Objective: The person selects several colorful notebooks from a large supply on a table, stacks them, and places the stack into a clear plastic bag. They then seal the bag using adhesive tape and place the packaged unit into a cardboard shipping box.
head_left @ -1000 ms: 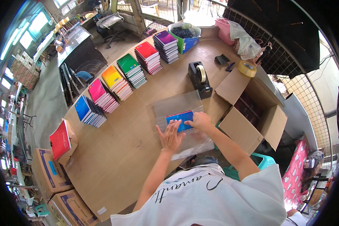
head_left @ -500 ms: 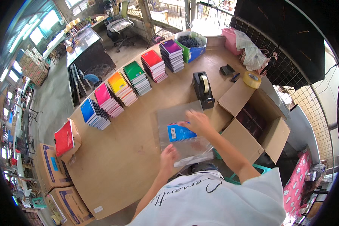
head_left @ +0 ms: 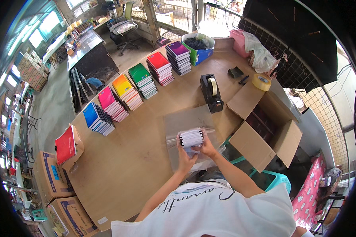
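Note:
Between both hands, a small stack of spiral notebooks (head_left: 191, 137) is tipped up, with white page edges and black binding at both ends showing. My left hand (head_left: 185, 160) is closed on its left side, and my right hand (head_left: 205, 148) grips the right side. Some blue cover shows faintly below the pages. Underneath lies a clear plastic bag or sheet (head_left: 178, 121), spread on the brown table (head_left: 122, 173). Just beyond it stands a black tape dispenser (head_left: 211, 94) with a roll of tape.
Along the table's far edge runs a row of notebook stacks: blue (head_left: 100, 118), pink (head_left: 113, 103), yellow (head_left: 127, 91), green, red and purple. An open cardboard box (head_left: 252, 143) is at the right, beside a tape roll (head_left: 261, 82). Red notebooks (head_left: 65, 144) sit at the left edge.
The blue-covered notebook lay flat on the plastic with my hands apart around it. Now both hands have closed on the notebook stack and tipped it up, page edges showing.

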### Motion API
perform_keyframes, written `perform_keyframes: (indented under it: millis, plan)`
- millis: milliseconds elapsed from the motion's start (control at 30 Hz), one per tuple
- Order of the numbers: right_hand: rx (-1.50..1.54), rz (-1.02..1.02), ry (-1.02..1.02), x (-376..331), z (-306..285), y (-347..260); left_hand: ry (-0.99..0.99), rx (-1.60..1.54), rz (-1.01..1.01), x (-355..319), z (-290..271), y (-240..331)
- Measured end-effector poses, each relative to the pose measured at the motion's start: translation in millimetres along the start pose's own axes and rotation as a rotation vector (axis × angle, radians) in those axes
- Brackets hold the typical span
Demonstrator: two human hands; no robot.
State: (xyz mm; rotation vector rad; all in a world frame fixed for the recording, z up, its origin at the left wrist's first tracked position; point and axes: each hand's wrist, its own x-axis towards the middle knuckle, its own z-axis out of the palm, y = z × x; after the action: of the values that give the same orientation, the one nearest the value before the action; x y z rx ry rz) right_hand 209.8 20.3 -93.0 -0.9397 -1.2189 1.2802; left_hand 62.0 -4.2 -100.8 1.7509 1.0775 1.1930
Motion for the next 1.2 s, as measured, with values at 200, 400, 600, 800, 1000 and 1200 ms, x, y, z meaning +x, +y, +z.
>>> perform_keyframes:
  millis: [200, 400, 600, 800, 1000, 1200]
  plan:
    - [-0.807, -0.479, -0.092, 8, -30, -138, 0.305, 0.110, 0.179, -2, -38, 0]
    - [-1.136, -0.351, -0.803, 70, -52, -130, -0.098, 0.273, 0.487, 29, -75, -14]
    - [-1.093, -0.684, -0.665, 79, -23, -140, -0.735, 0.764, 0.477, 73, -108, 36]
    - [-0.206, 0.046, -0.279, 52, -22, -62, -0.769, 0.633, 0.380, 80, -96, 41]
    - [-0.136, 0.237, -0.242, 58, -17, -47, -0.309, 0.438, 0.466, 54, -75, 39]
    - [-0.072, 0.252, -0.245, 57, -13, -47, 0.017, 0.606, 0.535, 43, -49, 35]
